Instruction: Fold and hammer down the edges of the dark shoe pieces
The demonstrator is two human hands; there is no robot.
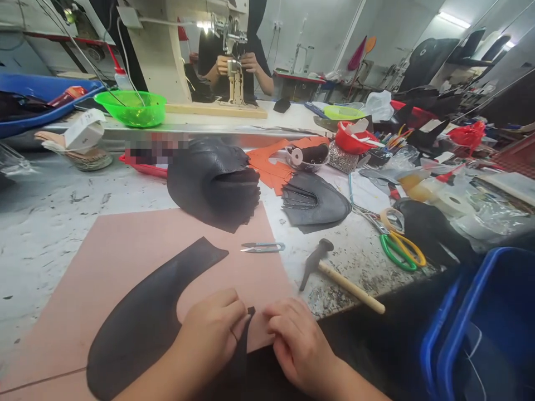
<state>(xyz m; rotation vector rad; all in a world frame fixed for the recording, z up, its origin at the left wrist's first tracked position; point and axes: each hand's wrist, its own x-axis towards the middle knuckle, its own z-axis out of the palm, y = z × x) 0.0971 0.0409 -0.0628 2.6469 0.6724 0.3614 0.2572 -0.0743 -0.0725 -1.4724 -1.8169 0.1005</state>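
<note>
A curved black leather piece lies on a pink board in front of me. My left hand is closed on a narrow strip of black leather that runs down toward the bottom edge. Whether this strip joins the curved piece is hidden behind my hand and forearm. Just to the right, my right hand has its fingers curled together, apart from the leather; anything inside them is hidden. Thread snips rest on the board beyond my hands. A hammer with a wooden handle lies to the right.
Stacked black leather pieces and a smaller stack stand behind the board. Scissors lie near the table's right side, above blue bins. Across the table a person works at a sewing machine, beside a green bowl.
</note>
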